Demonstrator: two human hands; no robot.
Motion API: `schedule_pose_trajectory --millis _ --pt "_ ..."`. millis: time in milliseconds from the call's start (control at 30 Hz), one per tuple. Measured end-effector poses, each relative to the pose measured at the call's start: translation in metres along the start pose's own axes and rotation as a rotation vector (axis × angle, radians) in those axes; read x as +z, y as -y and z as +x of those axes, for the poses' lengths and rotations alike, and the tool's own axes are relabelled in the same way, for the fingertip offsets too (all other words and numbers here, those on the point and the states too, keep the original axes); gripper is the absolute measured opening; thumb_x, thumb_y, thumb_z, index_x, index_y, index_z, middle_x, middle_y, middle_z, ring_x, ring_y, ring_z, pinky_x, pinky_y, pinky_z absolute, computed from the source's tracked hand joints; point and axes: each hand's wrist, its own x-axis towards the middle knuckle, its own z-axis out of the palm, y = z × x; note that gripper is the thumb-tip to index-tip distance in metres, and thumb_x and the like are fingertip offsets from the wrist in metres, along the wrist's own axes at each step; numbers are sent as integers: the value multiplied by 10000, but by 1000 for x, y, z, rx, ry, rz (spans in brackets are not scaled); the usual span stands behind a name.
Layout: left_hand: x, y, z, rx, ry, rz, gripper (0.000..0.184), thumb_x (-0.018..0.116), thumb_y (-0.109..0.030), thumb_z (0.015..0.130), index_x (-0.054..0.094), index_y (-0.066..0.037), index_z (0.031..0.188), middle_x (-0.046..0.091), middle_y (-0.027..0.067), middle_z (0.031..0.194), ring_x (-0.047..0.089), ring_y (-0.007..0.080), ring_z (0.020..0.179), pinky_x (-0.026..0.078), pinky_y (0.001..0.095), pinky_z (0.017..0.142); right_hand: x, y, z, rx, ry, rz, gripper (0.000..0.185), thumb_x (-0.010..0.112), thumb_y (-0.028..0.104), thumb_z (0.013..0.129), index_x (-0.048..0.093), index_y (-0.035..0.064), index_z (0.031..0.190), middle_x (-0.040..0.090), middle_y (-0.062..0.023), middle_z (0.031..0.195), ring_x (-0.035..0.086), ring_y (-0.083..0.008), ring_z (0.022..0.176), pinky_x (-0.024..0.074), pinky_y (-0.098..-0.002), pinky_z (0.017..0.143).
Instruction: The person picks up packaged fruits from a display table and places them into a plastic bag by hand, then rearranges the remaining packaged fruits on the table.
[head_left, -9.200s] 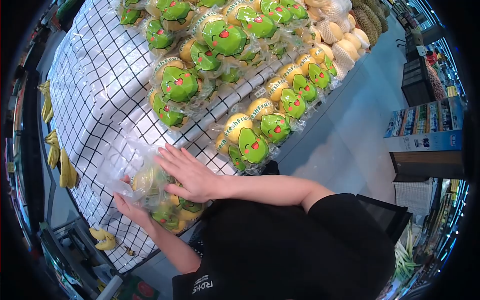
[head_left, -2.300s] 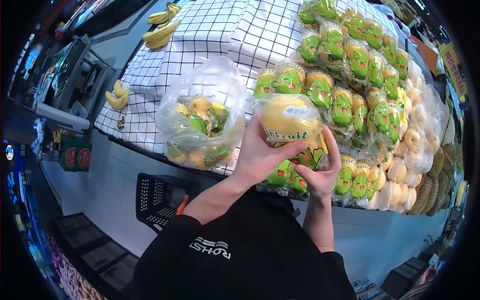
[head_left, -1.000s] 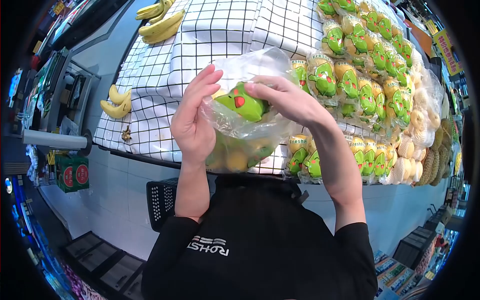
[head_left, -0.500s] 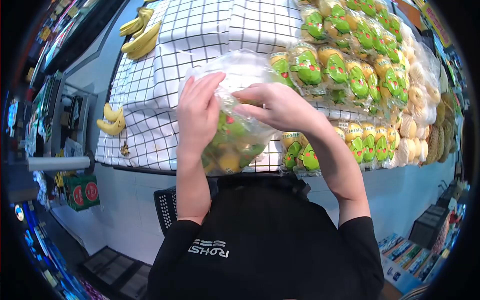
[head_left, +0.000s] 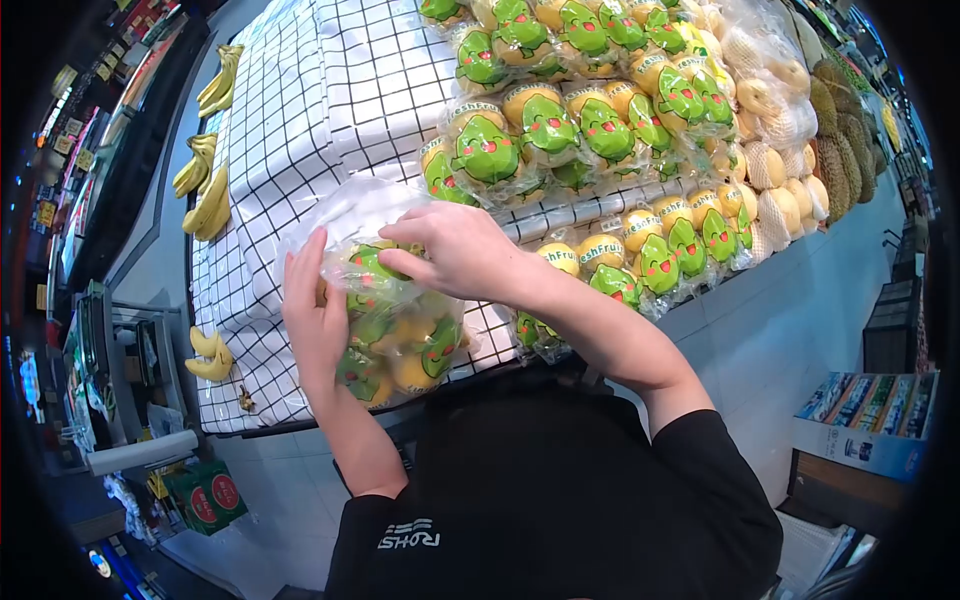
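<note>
A clear plastic bag (head_left: 400, 335) full of yellow fruit in green-printed wrappers stands at the near edge of the checked cloth. Around its left side my left hand (head_left: 318, 310) is wrapped, gripping the film. My right hand (head_left: 450, 250) comes in from the right over the top, thumb and fingers closed on a wrapped fruit (head_left: 368, 265) at the bag's mouth. The bag's loose upper film (head_left: 360, 205) spreads behind both hands. Beside the bag, to the right, lie rows of packaged fruit (head_left: 605, 125) with the same wrappers.
Bananas (head_left: 208, 200) lie along the left edge of the checked cloth (head_left: 270, 120), with more bananas (head_left: 208, 355) nearer. Netted fruit (head_left: 775, 200) and spiky fruit (head_left: 850, 150) are at the right. A green box (head_left: 207, 497) sits on the floor at the left.
The view has swung, so the stand appears tilted and the bag further left. The wrapped fruit held before over the table is now at the bag's mouth, under my right hand.
</note>
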Motion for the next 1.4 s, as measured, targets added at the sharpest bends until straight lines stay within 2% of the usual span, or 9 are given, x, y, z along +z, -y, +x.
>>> schedule_pose_trajectory --millis 267,400,600,667,833,967,1100,1333,1400 --pt "9 -25 -22 73 -388 -80 402 475 32 900 537 81 1294 532 215 1375 478 351 1300 333 441 1109 -16 -3 -25 -47 -175 56 329 667 261 888 673 7 1098 675 -153 1090 635 -345 995 512 -415 860" --pt "19 -44 -28 40 -619 -259 373 416 4 966 513 84 1317 544 187 1366 510 271 1274 386 384 1085 -42 -11 -46 -31 -171 117 324 678 264 888 676 19 1100 684 -151 1076 647 -329 973 525 -399 828" --pt "43 -84 -33 174 -766 -338 326 420 -57 962 558 110 1205 563 255 1295 547 372 1204 396 475 1083 -108 -40 -86 289 -438 332 217 685 148 901 693 -8 1052 716 -79 870 666 -143 766 529 -281 693" --pt "64 -106 -32 192 -751 -407 316 439 -77 963 564 110 1185 569 266 1276 566 374 1179 425 473 1065 -129 -71 -100 426 -691 379 200 681 185 905 706 18 1013 680 -28 759 602 -77 629 497 -247 593" --pt "119 -179 3 128 -174 -658 328 496 -55 958 555 87 1247 583 230 1269 591 308 1160 505 421 972 -185 -123 -142 570 -1199 577 306 619 193 961 612 -16 1183 637 -30 935 613 -101 823 526 -244 671" --pt "179 -225 61 -20 114 -796 419 619 -68 929 529 57 1318 577 187 1292 573 235 1194 506 363 971 -199 -136 -151 647 -1119 883 481 553 195 991 410 -66 1369 554 -154 1219 615 -216 1059 555 -353 839" --pt "240 -253 113 -69 198 -753 554 680 -138 907 465 58 1379 564 215 1303 556 243 1219 489 369 1001 -216 -146 -146 646 -969 1142 591 578 205 977 324 -102 1414 535 -191 1266 609 -263 1110 550 -371 883" --pt "292 -272 153 -154 236 -702 666 739 -196 862 430 85 1381 634 201 1203 624 211 1099 497 331 945 -222 -140 -130 612 -843 1219 789 590 184 967 81 -70 1513 466 -182 1359 536 -223 1205 523 -357 942" --pt "299 -279 152 -162 217 -729 668 747 -182 850 428 99 1366 661 176 1152 646 193 1031 509 317 902 -217 -139 -127 508 -795 1228 824 568 142 973 -15 -37 1526 307 -193 1515 460 -201 1284 465 -352 1015"
